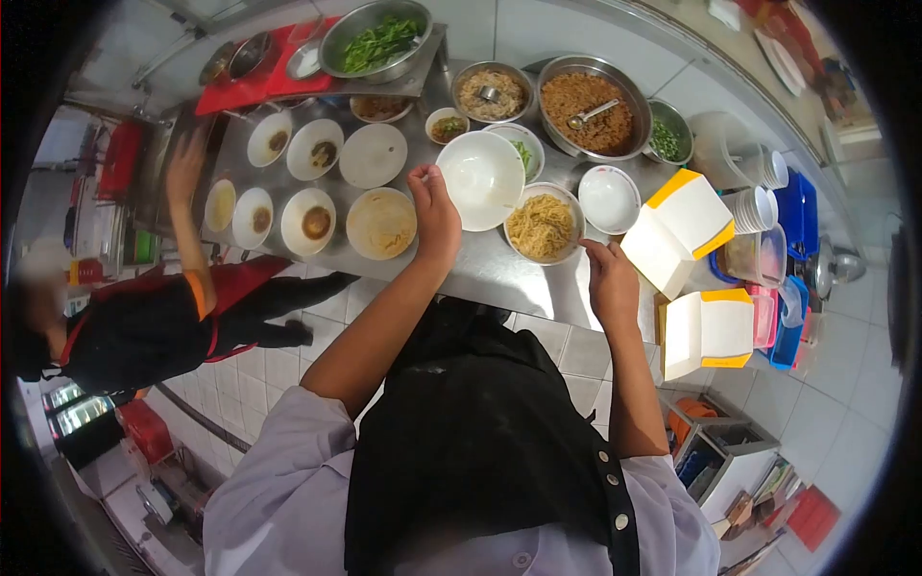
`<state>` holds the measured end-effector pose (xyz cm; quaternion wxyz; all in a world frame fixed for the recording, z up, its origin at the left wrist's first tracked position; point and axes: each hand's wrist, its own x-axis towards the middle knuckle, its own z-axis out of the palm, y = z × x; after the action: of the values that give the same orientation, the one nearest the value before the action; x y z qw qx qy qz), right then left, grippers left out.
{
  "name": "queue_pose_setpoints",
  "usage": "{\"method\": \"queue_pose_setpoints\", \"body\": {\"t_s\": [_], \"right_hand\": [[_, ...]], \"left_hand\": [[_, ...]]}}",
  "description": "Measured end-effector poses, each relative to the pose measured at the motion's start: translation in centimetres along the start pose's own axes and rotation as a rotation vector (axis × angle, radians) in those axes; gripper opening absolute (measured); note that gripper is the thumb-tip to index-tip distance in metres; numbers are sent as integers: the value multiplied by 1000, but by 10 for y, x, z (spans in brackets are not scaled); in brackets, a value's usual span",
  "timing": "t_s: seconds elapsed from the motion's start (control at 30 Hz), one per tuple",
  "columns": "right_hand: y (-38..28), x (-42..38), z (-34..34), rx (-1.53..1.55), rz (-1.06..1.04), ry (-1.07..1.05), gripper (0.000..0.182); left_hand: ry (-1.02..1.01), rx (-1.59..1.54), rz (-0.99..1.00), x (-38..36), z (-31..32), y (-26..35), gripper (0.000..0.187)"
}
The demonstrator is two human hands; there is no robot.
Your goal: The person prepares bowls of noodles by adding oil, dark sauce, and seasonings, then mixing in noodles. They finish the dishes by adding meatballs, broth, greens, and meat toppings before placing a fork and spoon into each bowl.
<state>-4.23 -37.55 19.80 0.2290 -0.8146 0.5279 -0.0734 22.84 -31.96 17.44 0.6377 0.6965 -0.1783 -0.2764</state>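
My left hand (pixel 435 216) grips the left rim of an empty white bowl (pixel 482 180), which is tilted a little. Just right of it, a bowl of noodles (pixel 544 225) sits at the table's front edge, and my right hand (pixel 609 274) has its fingers closed at that bowl's right rim. Behind these bowls stands a bowl with green leaves (pixel 521 151), partly covered by the white bowl. A smaller empty white bowl (pixel 609 200) is to the right of the noodles.
Several bowls with sauce (pixel 308 222) stand on the left. Large metal bowls hold brown mince (pixel 588 113), a pale topping (pixel 492 92) and greens (pixel 380 45). Open yellow-white boxes (pixel 680 226), cups (pixel 752 208) and blue trays (pixel 796 213) are right. A co-worker (pixel 144 326) reaches in from the left.
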Motion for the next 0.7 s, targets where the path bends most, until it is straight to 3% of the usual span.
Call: {"method": "queue_pose_setpoints", "body": {"t_s": [0.1, 0.17, 0.2, 0.27, 0.33, 0.37, 0.4, 0.53, 0.6, 0.7], "right_hand": [[31, 14, 36, 45, -102, 34, 21], [41, 22, 36, 153, -132, 82, 21], [43, 22, 32, 302, -70, 112, 22], [57, 27, 17, 509, 15, 39, 28], [86, 31, 24, 510, -42, 67, 32], [99, 31, 23, 523, 95, -25, 30], [68, 22, 7, 735, 282, -63, 28], [25, -6, 0, 1093, 337, -65, 27], [-16, -9, 10, 1229, 381, -35, 27], [-98, -11, 45, 1303, 341, -275, 28]], "left_hand": [[19, -113, -108, 4, -13, -4, 42], [46, -438, -331, 13, -31, -10, 46], [97, -442, -303, 16, -49, -1, 46], [115, -570, -487, 15, -83, 22, 47], [122, -542, -411, 26, -135, 32, 50], [46, -562, -333, 35, -168, 34, 51], [-31, -582, -251, 46, -201, 37, 53], [338, -380, -344, 115, -309, 88, 52], [225, -358, -227, 192, -398, 55, 52], [218, -161, -221, 293, -457, 55, 54]]}}
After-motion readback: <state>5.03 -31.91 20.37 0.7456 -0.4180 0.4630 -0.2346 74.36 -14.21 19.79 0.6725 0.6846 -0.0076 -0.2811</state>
